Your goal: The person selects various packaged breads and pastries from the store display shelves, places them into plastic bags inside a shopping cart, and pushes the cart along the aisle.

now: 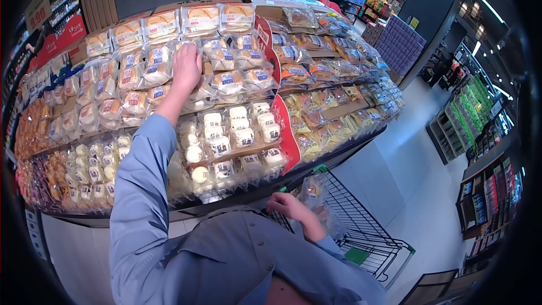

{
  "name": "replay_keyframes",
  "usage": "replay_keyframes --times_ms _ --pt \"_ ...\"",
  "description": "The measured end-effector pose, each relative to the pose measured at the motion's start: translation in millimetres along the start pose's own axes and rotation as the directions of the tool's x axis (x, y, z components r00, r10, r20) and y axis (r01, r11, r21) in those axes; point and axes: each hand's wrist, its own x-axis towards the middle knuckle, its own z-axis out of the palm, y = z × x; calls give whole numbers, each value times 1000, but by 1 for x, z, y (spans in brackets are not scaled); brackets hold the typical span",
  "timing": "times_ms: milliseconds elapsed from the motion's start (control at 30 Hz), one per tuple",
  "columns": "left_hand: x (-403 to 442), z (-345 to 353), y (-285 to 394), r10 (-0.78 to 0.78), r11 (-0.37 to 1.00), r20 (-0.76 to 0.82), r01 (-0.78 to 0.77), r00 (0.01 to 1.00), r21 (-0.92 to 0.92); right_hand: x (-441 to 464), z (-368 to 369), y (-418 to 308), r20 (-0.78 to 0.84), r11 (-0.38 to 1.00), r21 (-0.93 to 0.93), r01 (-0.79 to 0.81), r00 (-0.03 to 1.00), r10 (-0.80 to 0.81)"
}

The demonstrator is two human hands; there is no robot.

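My left hand [187, 65] reaches up into the display among clear bags of sliced bread, its fingers bent down over a bread package [193, 43]; the fingertips are hidden. Beside it sit more bread packages [158, 55] with blue and white labels. My right hand [289, 206] hangs low in front of my shirt, by the near side of a shopping cart [361, 209]. Its fingers are curled in, and what they hold, if anything, cannot be made out. Clear-wrapped packages [314, 191] lie in the cart beside that hand.
White round buns in bags [220, 146] fill the lower shelf. A red divider [285, 130] separates them from yellow bread packs [316, 117]. Stacked purple boxes [396, 44] and a green shelf unit [468, 107] stand across the tiled aisle [389, 175].
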Motion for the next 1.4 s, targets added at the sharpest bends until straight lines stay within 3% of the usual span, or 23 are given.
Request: replay_keyframes --times_ms 33,133,167,233,300,367,433,500,567,633,667,733,767,833,867,1033,1133,1200,1233,1300,1333,1367,1400 --pt "4 6 -9 2 1000 -2 -2 1000 2 0 -1 6 -10 1000 11 -12 1000 12" --pt "22 8 -24 -227 927 -361 87 904 -365 0 -3 15 -10 999 27 -30 999 31" --pt "26 4 -24 -228 928 -363 90 903 -360 1 -4 16 -4 999 26 -30 1000 30" --pt "31 -13 -17 -445 723 -244 185 862 -665 2 -4 12 -3 995 89 -36 999 37" --pt "19 -30 4 -428 724 -215 191 878 -663 6 -5 0 13 991 135 -26 1000 25" --pt "-5 -46 40 -264 659 -189 34 946 -751 12 -3 -12 32 982 187 -19 999 13" --pt "-46 -67 79 -164 590 -66 45 984 -806 19 2 -20 -27 926 374 55 998 -49" --pt "-88 -77 103 63 741 -53 -82 997 -667 24 1 -19 -1 912 405 58 998 -63" --pt "-123 -82 129 233 710 -35 -194 972 -677 28 3 -25 58 802 596 38 994 -89" --pt "-155 -98 153 183 683 224 40 957 -730 33 0 -23 151 771 636 26 976 -157" --pt "-173 -92 158 171 689 234 53 957 -723 34 2 -39 163 690 723 -23 977 -138" --pt "-199 -73 162 370 725 145 -187 918 -663 43 0 -45 177 626 772 -113 983 -41" --pt "-207 -74 164 364 729 152 -180 919 -660 43 -1 -47 184 623 773 -121 982 -38" --pt "-211 -84 174 506 743 438 -118 744 -659 40 -1 -55 113 538 843 7 975 -189" --pt "-215 -72 174 588 642 426 -77 687 -763 45 -4 -30 77 507 859 67 963 -257" --pt "-232 -80 196 567 693 475 -77 673 -717 40 -16 -33 112 392 919 -43 982 -154" --pt "-228 -87 206 524 672 533 63 664 -738 43 -26 -28 196 415 902 -118 969 -149" --pt "-230 -92 207 262 803 508 106 820 -586 45 -28 -33 177 467 875 -123 982 -73" --pt "-229 -93 207 247 807 519 123 819 -578 46 -30 -36 191 462 876 -141 980 -62" --pt "-230 -93 205 -160 806 514 413 843 -425 49 -33 -39 216 474 866 -155 974 -75" --pt "-238 -91 203 -178 803 517 427 837 -416 53 -33 -36 231 473 864 -174 971 -67" --pt "-249 -85 198 -350 455 594 686 724 -567 61 -33 -31 278 465 864 -194 953 -118" --pt "-254 -84 195 -443 9 699 782 561 -623 67 -32 -35 321 459 862 -213 932 -170"
